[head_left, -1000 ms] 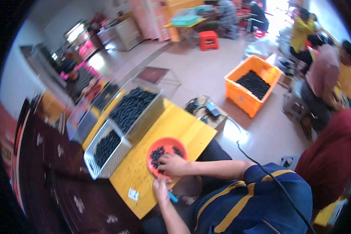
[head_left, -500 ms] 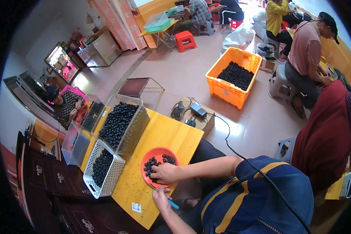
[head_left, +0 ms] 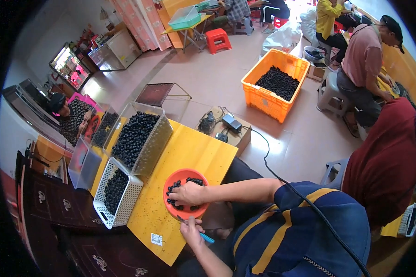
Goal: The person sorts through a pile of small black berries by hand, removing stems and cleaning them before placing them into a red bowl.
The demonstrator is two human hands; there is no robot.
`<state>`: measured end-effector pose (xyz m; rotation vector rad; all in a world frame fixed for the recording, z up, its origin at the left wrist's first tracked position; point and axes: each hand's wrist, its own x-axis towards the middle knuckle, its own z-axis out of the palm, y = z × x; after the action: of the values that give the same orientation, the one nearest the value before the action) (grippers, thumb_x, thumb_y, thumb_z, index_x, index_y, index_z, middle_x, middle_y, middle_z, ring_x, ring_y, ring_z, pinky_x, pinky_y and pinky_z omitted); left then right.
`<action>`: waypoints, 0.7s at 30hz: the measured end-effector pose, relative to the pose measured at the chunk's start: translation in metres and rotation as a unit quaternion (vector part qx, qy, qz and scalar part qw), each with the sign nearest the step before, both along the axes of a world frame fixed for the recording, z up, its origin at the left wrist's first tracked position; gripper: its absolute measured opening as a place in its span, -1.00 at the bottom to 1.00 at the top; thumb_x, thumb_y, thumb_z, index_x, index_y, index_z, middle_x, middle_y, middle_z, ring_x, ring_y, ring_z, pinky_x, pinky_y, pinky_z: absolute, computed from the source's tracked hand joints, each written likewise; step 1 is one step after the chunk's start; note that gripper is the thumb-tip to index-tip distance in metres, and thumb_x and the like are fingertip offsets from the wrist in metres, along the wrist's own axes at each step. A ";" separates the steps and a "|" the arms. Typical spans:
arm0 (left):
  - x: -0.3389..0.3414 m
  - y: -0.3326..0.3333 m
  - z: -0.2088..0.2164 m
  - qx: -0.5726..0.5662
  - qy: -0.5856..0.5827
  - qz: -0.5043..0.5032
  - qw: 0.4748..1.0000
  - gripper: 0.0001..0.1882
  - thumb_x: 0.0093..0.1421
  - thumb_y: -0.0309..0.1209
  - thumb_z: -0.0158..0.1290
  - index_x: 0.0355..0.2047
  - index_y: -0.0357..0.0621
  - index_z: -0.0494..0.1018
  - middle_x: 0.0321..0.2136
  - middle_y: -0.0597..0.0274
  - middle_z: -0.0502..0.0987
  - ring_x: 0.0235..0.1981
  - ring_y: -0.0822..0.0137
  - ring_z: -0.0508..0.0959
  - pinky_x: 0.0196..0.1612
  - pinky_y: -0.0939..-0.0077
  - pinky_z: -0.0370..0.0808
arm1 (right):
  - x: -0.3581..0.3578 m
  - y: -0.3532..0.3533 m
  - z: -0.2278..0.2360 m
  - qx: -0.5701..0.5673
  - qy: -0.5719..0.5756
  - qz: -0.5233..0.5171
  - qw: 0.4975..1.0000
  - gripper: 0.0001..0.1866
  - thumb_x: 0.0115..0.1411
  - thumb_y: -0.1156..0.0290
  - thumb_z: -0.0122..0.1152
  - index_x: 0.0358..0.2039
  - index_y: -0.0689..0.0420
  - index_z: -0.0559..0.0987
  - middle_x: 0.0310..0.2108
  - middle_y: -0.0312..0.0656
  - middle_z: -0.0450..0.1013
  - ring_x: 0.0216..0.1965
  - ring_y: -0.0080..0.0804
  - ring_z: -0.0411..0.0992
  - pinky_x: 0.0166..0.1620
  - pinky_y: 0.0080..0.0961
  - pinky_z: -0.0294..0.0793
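Observation:
An orange-red bowl (head_left: 185,172) holding small black round pieces (head_left: 197,181) stands at the near edge of a yellow table (head_left: 196,147). My right hand (head_left: 189,194) reaches into the bowl, fingers stretched over the pieces. Whether a piece is between its fingertips is hidden. Below the bowl, my left hand (head_left: 192,231) is closed round a slim teal-handled tool (head_left: 206,237). The tool's narrow dark tip points toward the bowl's rim. A white perforated basket (head_left: 133,191) and a clear plastic bin (head_left: 156,145), both holding black pieces, stand left of the bowl.
Dark crumbs and a white label (head_left: 156,239) lie on the tabletop. A power adapter (head_left: 231,123) sits on a box beyond, its black cable (head_left: 305,201) running over my torso. An orange crate (head_left: 272,104) of black pieces stands on the floor. Other people sit left, right and behind.
The view has shifted slightly, so the scene sits a little further left and up. My right hand's fingers have moved left over the pieces. My left hand keeps the tool.

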<state>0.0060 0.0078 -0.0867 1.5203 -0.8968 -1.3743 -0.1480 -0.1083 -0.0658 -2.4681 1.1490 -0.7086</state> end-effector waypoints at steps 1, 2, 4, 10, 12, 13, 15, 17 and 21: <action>-0.003 0.002 0.001 0.000 0.004 0.010 1.000 -0.79 0.28 -0.30 0.10 -0.38 -0.08 0.33 -0.59 0.20 0.51 -0.79 0.50 0.30 -0.74 0.58 0.29 | 0.000 0.001 0.001 0.001 0.000 -0.001 1.000 -0.55 0.20 0.08 0.22 -0.04 0.14 0.46 -0.19 0.02 0.51 -0.26 0.00 0.59 -0.32 -0.09 0.60; -0.006 0.004 0.001 0.001 0.004 0.009 1.000 -0.79 0.28 -0.30 0.10 -0.38 -0.08 0.33 -0.59 0.20 0.51 -0.79 0.50 0.30 -0.74 0.58 0.29 | -0.001 0.002 0.003 0.015 -0.004 -0.014 1.000 -0.54 0.19 0.07 0.23 -0.05 0.13 0.46 -0.20 0.01 0.51 -0.26 0.01 0.59 -0.33 -0.09 0.60; -0.011 0.010 0.001 0.003 0.036 0.015 0.999 -0.80 0.29 -0.30 0.11 -0.37 -0.05 0.32 -0.59 0.22 0.50 -0.79 0.51 0.30 -0.74 0.59 0.28 | -0.002 0.004 0.005 0.029 -0.010 -0.025 0.999 -0.54 0.19 0.06 0.23 -0.06 0.12 0.46 -0.20 0.01 0.51 -0.26 0.02 0.58 -0.34 -0.09 0.60; -0.011 0.019 0.001 0.016 0.090 0.036 0.995 -0.83 0.31 -0.33 0.10 -0.29 -0.08 0.34 -0.57 0.21 0.51 -0.79 0.53 0.28 -0.74 0.61 0.27 | 0.004 0.002 0.001 0.073 -0.220 -0.063 0.971 -0.67 0.22 0.07 0.22 -0.35 0.11 0.60 -0.42 -0.01 0.54 -0.32 0.00 0.55 -0.23 -0.09 0.53; -0.017 0.013 0.001 0.018 0.103 0.029 0.994 -0.83 0.31 -0.32 0.12 -0.27 -0.09 0.36 -0.57 0.23 0.51 -0.79 0.54 0.29 -0.73 0.60 0.28 | 0.000 -0.009 -0.008 0.145 -0.318 -0.106 0.931 -0.67 0.29 0.12 0.19 -0.30 0.17 0.62 -0.38 -0.03 0.57 -0.34 -0.15 0.57 -0.24 -0.18 0.53; -0.022 0.007 -0.003 0.012 0.109 0.011 0.994 -0.83 0.31 -0.32 0.11 -0.27 -0.09 0.37 -0.57 0.24 0.51 -0.78 0.54 0.30 -0.73 0.61 0.28 | -0.004 -0.020 -0.021 0.196 -0.378 -0.109 0.898 -0.67 0.33 0.12 0.16 -0.30 0.14 0.62 -0.44 -0.20 0.55 -0.41 -0.36 0.51 -0.32 -0.27 0.51; -0.013 0.015 -0.006 0.007 0.124 0.025 0.992 -0.83 0.31 -0.31 0.12 -0.28 -0.08 0.38 -0.56 0.24 0.53 -0.76 0.52 0.33 -0.72 0.62 0.29 | -0.005 -0.009 0.023 0.480 -0.481 -0.129 0.722 -0.78 0.36 0.16 0.11 -0.32 -0.01 0.58 -0.52 -0.46 0.38 -0.56 -0.63 0.29 -0.54 -0.61 0.27; -0.018 0.014 -0.003 -0.002 0.135 0.018 0.991 -0.83 0.30 -0.31 0.13 -0.29 -0.07 0.39 -0.54 0.24 0.54 -0.74 0.52 0.35 -0.70 0.62 0.30 | -0.023 -0.020 0.010 0.620 -0.608 -0.049 0.494 -0.79 0.39 0.15 0.06 -0.31 -0.05 0.52 -0.54 -0.52 0.30 -0.61 -0.71 0.18 -0.64 -0.71 0.08; -0.017 0.017 -0.002 0.010 0.157 0.017 0.987 -0.83 0.30 -0.31 0.14 -0.27 -0.10 0.41 -0.54 0.23 0.54 -0.75 0.55 0.36 -0.71 0.67 0.30 | -0.025 -0.010 0.008 0.670 -0.701 -0.046 0.240 -0.71 0.42 0.20 0.02 -0.11 0.17 0.51 -0.32 -0.27 0.51 -0.38 -0.46 0.47 -0.44 -0.62 0.45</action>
<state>-0.0112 0.0247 -0.0890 1.2807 -0.6593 -1.5482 -0.1733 -0.1179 -0.0580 0.1962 0.3904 -0.8398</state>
